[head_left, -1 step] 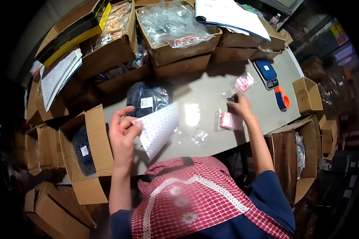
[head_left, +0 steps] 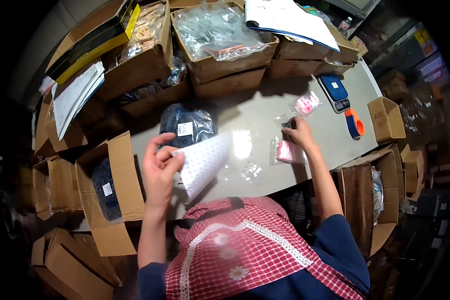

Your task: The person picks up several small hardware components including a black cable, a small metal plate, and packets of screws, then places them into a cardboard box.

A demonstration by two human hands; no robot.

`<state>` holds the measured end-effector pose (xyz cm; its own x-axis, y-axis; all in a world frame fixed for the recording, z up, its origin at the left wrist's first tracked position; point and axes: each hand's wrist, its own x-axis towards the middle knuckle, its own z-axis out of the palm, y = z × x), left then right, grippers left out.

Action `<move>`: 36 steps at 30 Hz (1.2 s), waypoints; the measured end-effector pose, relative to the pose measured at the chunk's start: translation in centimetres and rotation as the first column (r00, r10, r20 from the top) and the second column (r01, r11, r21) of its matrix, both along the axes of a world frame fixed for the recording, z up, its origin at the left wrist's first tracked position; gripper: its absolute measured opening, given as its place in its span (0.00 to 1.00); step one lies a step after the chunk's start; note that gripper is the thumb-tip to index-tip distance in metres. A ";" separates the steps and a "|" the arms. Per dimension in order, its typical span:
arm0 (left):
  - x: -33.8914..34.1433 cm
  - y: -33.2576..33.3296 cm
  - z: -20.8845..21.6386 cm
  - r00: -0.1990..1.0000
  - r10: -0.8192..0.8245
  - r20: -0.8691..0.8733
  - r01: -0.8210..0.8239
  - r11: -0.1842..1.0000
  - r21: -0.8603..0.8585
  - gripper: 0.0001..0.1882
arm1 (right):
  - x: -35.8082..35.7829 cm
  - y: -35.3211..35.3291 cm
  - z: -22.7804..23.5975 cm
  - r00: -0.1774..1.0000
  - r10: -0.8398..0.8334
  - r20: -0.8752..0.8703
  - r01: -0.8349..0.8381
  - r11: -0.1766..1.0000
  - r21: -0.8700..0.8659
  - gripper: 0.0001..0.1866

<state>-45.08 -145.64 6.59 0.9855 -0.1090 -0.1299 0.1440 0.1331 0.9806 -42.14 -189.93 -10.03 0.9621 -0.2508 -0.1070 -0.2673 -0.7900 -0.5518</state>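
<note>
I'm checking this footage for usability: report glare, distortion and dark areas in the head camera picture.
Head view: a bright glare patch sits on the grey oval table beside the white dotted label sheet held by the left hand; fisheye bends the brown cardboard boxes at the rim; corners are black; the right hand looks sharp.

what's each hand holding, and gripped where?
Left hand holds the white dotted sheet, pinched at its left edge. Right hand pinches a small clear bag on the table; exact grip point cannot be told.

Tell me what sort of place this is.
Probably a small packing or stockroom workspace: open cardboard boxes of bagged goods ring the table, with a small scale, a tape dispenser and a sticker sheet on hand.
</note>
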 end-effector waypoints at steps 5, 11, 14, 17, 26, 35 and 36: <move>-0.5 -1.9 -0.9 0.996 -0.076 0.040 0.071 0.992 0.107 0.24 | 0.6 9.0 3.4 0.867 0.208 0.453 -0.118 0.968 -0.219 0.16; -0.8 -3.0 -1.3 0.992 -0.104 0.077 0.090 0.982 0.168 0.24 | -4.7 21.3 14.9 0.537 0.444 0.717 -0.511 0.848 -0.142 0.12; -0.9 -3.2 -1.7 0.986 -0.123 0.114 0.103 0.981 0.166 0.24 | -5.1 22.6 15.0 0.556 0.439 0.706 -0.466 0.868 -0.174 0.12; -1.2 -3.4 -1.8 0.987 -0.093 0.133 0.070 0.984 0.164 0.23 | -5.1 22.8 14.7 0.609 0.388 0.692 -0.438 0.892 -0.114 0.12; -1.6 -3.9 -1.0 0.982 -0.128 0.140 0.110 0.986 0.127 0.22 | -5.2 22.4 14.4 0.651 0.338 0.680 -0.456 0.890 -0.006 0.12; -1.4 -3.8 -1.5 0.984 -0.162 0.075 0.163 0.987 -0.007 0.21 | -5.6 22.3 14.3 0.583 0.356 0.730 -0.509 0.861 -0.012 0.09; -1.4 -3.8 -1.9 0.986 -0.155 0.057 0.156 0.987 -0.027 0.21 | -5.6 22.0 14.5 0.581 0.374 0.723 -0.543 0.839 0.002 0.08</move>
